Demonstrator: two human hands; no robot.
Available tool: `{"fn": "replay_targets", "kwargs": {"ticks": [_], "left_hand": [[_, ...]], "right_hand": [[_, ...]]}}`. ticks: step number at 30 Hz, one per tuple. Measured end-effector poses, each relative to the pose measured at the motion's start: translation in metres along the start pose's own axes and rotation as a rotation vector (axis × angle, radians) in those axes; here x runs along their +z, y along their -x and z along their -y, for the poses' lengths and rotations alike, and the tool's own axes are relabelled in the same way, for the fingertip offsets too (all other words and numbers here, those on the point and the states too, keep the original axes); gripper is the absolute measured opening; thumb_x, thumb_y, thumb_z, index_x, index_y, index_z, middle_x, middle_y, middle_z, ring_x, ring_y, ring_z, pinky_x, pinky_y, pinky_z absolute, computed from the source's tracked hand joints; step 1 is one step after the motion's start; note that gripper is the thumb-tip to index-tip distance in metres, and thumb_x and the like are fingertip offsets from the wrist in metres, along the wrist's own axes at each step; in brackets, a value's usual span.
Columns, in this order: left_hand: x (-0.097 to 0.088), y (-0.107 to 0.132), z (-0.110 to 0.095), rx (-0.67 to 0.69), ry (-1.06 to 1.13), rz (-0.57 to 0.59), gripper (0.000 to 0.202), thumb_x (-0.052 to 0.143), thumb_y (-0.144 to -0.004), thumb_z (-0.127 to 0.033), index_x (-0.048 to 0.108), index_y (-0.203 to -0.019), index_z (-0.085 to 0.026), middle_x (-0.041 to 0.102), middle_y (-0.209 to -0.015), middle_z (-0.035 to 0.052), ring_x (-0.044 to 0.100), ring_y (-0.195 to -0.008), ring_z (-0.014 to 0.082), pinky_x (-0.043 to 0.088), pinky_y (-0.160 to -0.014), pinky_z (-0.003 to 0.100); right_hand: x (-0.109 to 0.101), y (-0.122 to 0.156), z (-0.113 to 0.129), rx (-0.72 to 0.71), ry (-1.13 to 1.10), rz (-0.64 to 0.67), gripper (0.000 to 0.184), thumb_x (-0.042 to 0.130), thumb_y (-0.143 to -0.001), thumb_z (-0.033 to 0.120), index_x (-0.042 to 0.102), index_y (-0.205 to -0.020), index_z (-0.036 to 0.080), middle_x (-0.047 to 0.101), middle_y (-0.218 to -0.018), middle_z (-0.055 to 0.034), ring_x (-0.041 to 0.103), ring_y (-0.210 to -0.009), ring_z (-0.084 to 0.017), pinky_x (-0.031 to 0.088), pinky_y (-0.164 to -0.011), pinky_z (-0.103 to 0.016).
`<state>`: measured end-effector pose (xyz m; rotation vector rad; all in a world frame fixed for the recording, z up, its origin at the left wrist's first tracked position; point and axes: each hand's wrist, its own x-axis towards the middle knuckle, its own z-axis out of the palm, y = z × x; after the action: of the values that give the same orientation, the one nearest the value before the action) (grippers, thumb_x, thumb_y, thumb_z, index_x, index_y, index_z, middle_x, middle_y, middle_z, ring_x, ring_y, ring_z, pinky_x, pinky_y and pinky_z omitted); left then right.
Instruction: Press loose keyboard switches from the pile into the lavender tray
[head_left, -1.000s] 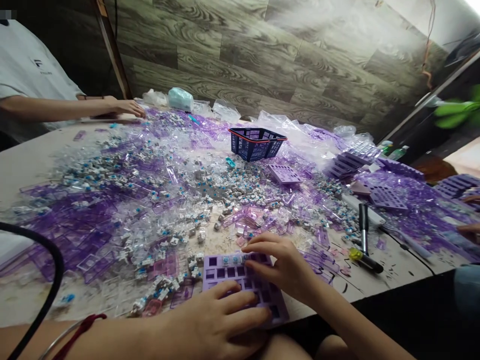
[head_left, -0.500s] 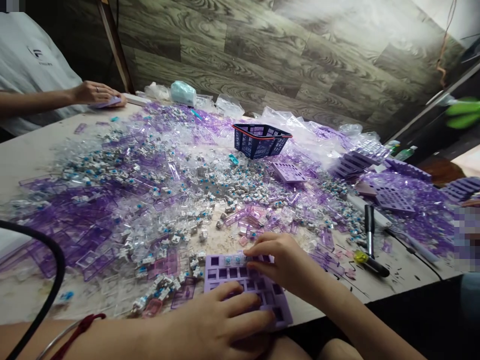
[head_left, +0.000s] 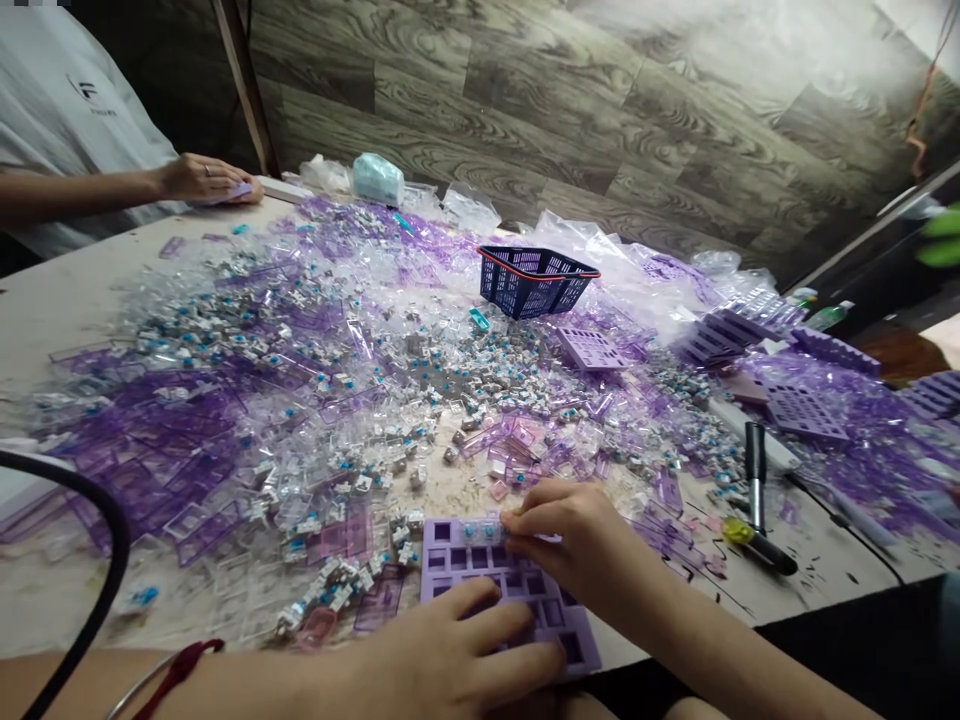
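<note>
A lilac grid tray (head_left: 457, 558) with square holes lies at the table's near edge. Two blue-stemmed switches (head_left: 480, 529) sit in its top row. My right hand (head_left: 577, 540) rests over the tray's top right, fingertips pinched on a small part I cannot make out at the top row. My left hand (head_left: 457, 660) lies flat on the tray's lower part, fingers stretched out, holding it down. A red cord and a thin bangle (head_left: 161, 680) circle my left wrist.
Heaps of clear and purple plastic pieces (head_left: 225, 400) and blue switches (head_left: 450, 380) cover the table. A dark blue basket (head_left: 536, 280) stands at the back. Two markers (head_left: 757, 470) lie at right, stacked lilac trays (head_left: 720, 335) beyond. Another person's hand (head_left: 202, 178) works far left. A black cable (head_left: 105, 530) curves at left.
My view has shifted a little, so everything sits slightly right and lower. My right fingers have closed tighter at the tray's top row. The other person's hand pulled back to the left.
</note>
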<state>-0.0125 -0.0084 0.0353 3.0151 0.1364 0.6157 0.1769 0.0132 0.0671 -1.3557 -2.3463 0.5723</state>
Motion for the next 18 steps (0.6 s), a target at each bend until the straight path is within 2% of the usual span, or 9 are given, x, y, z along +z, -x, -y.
{"fn": "replay_targets", "kwargs": {"ticks": [3,7,9,13,16,18], "left_hand": [[0.005,0.0,0.0,0.032,0.003,-0.013,0.017,0.05,-0.093,-0.028,0.066,-0.097,-0.023,0.059,-0.118,-0.0018,0.053,-0.094,0.0202,0.043,-0.085,0.033],[0.012,0.003,-0.003,0.025,-0.022,-0.078,0.016,0.053,-0.091,-0.022,0.065,-0.101,-0.02,0.058,-0.119,0.0035,0.054,-0.092,0.0193,0.043,-0.086,0.033],[0.013,0.005,-0.004,0.02,-0.032,-0.076,0.015,0.053,-0.091,-0.022,0.065,-0.101,-0.02,0.058,-0.119,0.0054,0.053,-0.096,0.0194,0.042,-0.089,0.033],[0.009,0.007,-0.005,0.032,-0.01,-0.016,0.018,0.053,-0.092,-0.023,0.062,-0.106,-0.018,0.056,-0.121,0.0045,0.052,-0.098,0.0201,0.039,-0.094,0.035],[0.008,0.006,-0.005,0.016,0.012,0.0,0.019,0.052,-0.093,-0.022,0.06,-0.109,-0.017,0.056,-0.122,0.0015,0.051,-0.098,0.0202,0.038,-0.096,0.035],[0.009,0.006,-0.004,0.006,0.009,-0.019,0.018,0.052,-0.093,-0.021,0.061,-0.108,-0.017,0.057,-0.12,0.0013,0.05,-0.1,0.0215,0.038,-0.095,0.035]], "right_hand": [[-0.002,-0.004,0.004,0.021,0.065,0.038,0.016,0.066,-0.077,0.006,0.072,-0.067,0.017,0.065,-0.066,-0.0026,0.057,-0.062,-0.012,0.039,-0.06,-0.022],[-0.011,-0.017,0.011,0.055,0.168,0.226,0.019,0.071,-0.07,0.001,0.069,-0.057,0.016,0.062,-0.056,0.0,0.052,-0.055,-0.009,0.035,-0.056,-0.022],[-0.013,-0.021,0.013,0.062,0.184,0.253,0.02,0.072,-0.068,0.0,0.07,-0.058,0.016,0.062,-0.056,0.0005,0.052,-0.055,-0.009,0.035,-0.056,-0.022],[-0.007,-0.015,0.009,0.066,0.083,0.126,0.014,0.074,-0.069,0.004,0.074,-0.066,0.018,0.065,-0.068,-0.0018,0.057,-0.063,-0.011,0.041,-0.061,-0.022],[-0.001,-0.005,-0.002,0.166,0.001,-0.017,0.007,0.077,-0.069,0.014,0.076,-0.072,0.02,0.064,-0.078,-0.0048,0.059,-0.072,-0.015,0.045,-0.064,-0.025],[0.003,0.0,-0.011,0.259,-0.118,-0.019,0.008,0.077,-0.07,0.022,0.077,-0.078,0.021,0.067,-0.08,-0.0055,0.06,-0.074,-0.017,0.047,-0.066,-0.027]]}}
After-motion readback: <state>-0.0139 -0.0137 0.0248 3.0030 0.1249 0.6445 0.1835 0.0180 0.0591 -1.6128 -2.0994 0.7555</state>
